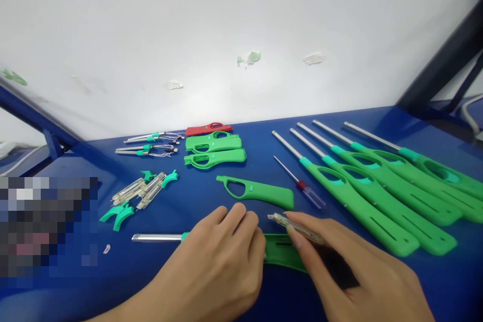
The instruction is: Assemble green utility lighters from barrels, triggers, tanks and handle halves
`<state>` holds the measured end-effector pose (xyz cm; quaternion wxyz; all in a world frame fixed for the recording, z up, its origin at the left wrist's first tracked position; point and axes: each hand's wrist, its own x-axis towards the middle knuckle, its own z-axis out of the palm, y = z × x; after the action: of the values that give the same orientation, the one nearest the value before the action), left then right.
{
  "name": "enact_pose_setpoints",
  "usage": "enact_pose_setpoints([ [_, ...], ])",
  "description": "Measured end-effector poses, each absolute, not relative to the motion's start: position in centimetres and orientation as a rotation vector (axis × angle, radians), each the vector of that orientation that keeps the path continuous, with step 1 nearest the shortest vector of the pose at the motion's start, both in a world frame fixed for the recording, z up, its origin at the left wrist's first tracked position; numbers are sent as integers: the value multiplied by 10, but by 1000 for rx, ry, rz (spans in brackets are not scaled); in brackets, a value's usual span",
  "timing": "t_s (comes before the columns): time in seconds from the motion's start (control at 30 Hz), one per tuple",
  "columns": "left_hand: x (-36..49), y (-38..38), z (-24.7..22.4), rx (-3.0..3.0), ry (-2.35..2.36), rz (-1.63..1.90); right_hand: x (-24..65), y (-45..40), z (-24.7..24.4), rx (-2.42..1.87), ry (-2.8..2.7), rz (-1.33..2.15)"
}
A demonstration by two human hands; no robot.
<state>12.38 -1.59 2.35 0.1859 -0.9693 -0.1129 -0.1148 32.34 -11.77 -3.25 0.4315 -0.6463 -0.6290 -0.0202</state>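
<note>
My left hand (222, 261) is closed over a green lighter shell half (283, 254), with a metal barrel (158, 237) sticking out to its left. The hand hides the shell's middle. Between thumb and fingers, my right hand (350, 261) pinches a clear fuel tank (298, 225) with a small pale tip, just above the shell's right end. A loose green shell half (269, 195) lies beyond both hands. Several more clear fuel tanks (130, 191) rest at the left beside teal triggers (123, 215).
Several assembled green lighters (362, 201) lie at the right, near a screwdriver (307, 188). Green shells (215, 142), a red shell (209, 130) and wired barrels (147, 150) lie at the back. A small pale piece (107, 249) is at left. A white wall (226, 20) bounds the blue table (94, 161).
</note>
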Motion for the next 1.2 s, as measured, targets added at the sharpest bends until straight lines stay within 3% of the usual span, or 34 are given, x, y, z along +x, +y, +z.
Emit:
enact_pose_setpoints([
  [1.2, 132, -18, 38, -2716, -267, -98, 325, -118, -32, -1563, -1607, -72],
])
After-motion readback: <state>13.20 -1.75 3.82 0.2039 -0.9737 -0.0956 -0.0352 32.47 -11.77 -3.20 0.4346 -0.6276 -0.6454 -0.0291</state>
